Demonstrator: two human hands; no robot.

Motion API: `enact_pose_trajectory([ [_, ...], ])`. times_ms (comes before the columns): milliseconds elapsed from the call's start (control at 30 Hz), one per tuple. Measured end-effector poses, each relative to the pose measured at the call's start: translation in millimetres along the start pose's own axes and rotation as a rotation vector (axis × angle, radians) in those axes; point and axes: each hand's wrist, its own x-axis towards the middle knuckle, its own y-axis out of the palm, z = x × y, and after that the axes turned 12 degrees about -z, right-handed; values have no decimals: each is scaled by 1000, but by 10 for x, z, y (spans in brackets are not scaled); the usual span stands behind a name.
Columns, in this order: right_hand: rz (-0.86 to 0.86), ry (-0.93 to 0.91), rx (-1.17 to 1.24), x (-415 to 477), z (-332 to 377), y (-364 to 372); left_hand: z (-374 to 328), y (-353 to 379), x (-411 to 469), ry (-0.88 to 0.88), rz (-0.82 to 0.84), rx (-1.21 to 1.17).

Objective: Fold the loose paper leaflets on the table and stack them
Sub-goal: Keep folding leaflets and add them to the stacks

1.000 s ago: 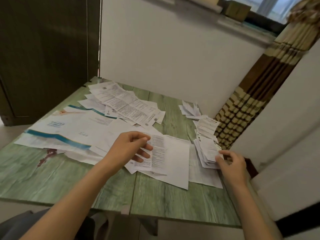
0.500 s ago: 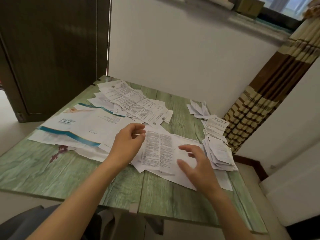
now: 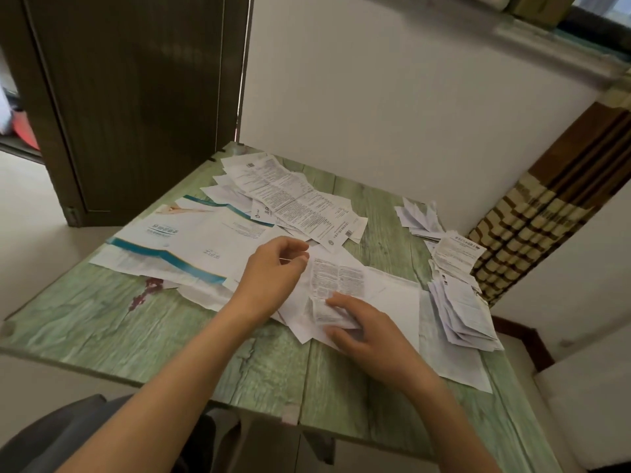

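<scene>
Near centre of green table (image 3: pixel 136 322), printed leaflet (image 3: pixel 338 278) sits on loose sheets (image 3: pixel 392 295): L hand (image 3: pixel 273 278) pinches its top-left corner, R hand (image 3: pixel 372 336) grips its bent lower end w/ thumb & fingers. Folded stack (image 3: pixel 461 308) by right edge.

Table (image 3: pixel 102 322), green wood-grain; leaflets (image 3: pixel 300 203), white with black print; brochure (image 3: pixel 191 240) at its left edge, white with teal stripe; curtain (image 3: pixel 519 240), brown-and-cream check.

Loose sheets (image 3: pixel 293 203) sprawl across the table's (image 3: pixel 102 322) far left, folded stack (image 3: pixel 461 308) along the right edge, one leaflet (image 3: pixel 338 278) between, nearer.
</scene>
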Motion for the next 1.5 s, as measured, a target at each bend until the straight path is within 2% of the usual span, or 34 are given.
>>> enact_pose_trajectory([
  [67, -37, -9, 8, 36, -32, -33, -2, -3, 8, -11, 7, -16],
  [167, -182, -55, 90, 149, -39, -148, -5, -12, 19, -26, -3, -30],
  [300, -384, 126, 621, 383, 227, -294, -42, -37, 35, -52, -33, -68],
  [367, -300, 236, 833, 507, 335, -287, -82, -41, 28, -83, 13, -129],
  [500, -13, 308, 1052, 680, 460, -149, -124, -9, 25, -172, 140, -232],
  [634, 53, 303, 1015, 670, 426, 24, -66, 4, 61, -251, 58, -250],
  [800, -219, 301, 865, 658, 284, 81, -16, 32, 182, -404, 1, -405],
  [900, -245, 282, 796, 661, 203, 87, -22, 59, 239, -443, 52, -494],
  [1034, -263, 241, 801, 630, 225, 140, -17, 73, 238, -451, 87, -520],
  [1501, -301, 319, 925, 636, 243, 155, 2, -29, 209, -357, -24, -456],
])
